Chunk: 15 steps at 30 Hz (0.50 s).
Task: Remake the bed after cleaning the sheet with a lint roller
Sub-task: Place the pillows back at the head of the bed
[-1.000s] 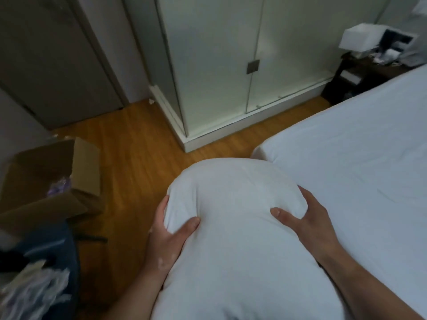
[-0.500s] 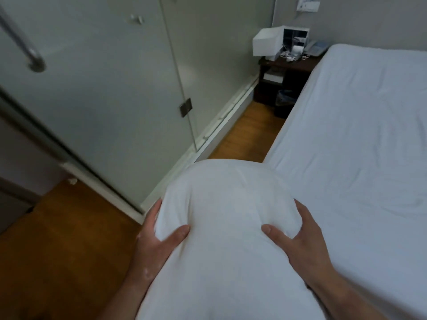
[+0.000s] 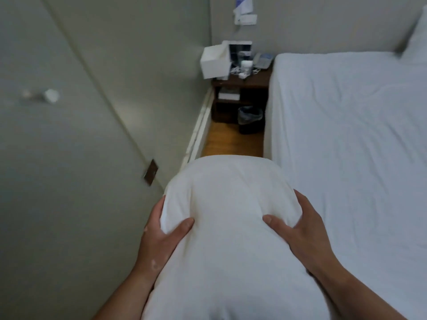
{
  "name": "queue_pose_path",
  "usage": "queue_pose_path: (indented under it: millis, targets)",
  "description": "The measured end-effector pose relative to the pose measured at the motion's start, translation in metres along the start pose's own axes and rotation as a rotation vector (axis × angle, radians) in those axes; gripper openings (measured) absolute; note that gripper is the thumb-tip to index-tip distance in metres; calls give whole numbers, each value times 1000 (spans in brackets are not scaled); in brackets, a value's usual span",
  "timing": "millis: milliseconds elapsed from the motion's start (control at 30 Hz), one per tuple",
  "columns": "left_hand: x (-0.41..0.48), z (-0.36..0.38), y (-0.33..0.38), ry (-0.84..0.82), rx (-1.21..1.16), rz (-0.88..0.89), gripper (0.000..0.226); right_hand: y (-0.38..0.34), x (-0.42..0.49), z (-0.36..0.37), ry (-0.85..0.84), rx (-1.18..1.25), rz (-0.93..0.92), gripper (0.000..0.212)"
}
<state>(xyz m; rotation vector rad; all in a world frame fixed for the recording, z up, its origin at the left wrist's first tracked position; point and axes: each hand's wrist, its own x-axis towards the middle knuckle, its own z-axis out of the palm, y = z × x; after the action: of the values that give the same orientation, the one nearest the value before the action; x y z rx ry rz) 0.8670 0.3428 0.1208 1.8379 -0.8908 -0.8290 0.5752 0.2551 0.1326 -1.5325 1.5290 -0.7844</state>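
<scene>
A plump white pillow (image 3: pixel 228 227) fills the lower middle of the head view, held up in front of me. My left hand (image 3: pixel 159 236) grips its left side, thumb pressed into the top. My right hand (image 3: pixel 302 229) grips its right side the same way. The bed (image 3: pixel 346 139) lies to the right under a smooth white sheet with faint creases. A second white pillow (image 3: pixel 416 45) leans at the far right corner of the bed.
A frosted glass partition (image 3: pixel 69 135) runs close on the left. A narrow strip of wooden floor (image 3: pixel 231 142) leads to a dark nightstand (image 3: pixel 242 82) with a white box, bottle and phone on top. A small bin (image 3: pixel 250 116) stands beside it.
The view has swung right and forward along the bed's side; the cardboard box and open floor have left the view. Both hands keep the same grip on the pillow.
</scene>
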Motion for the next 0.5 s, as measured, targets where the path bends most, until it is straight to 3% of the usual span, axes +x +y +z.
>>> queue_pose_path:
  millis: [267, 500]
  targets:
    - [220, 43, 69, -373, 47, 109, 101, -48, 113, 24, 321, 32, 146, 87]
    - [412, 121, 138, -444, 100, 195, 104, -60, 294, 27, 426, 56, 202, 94]
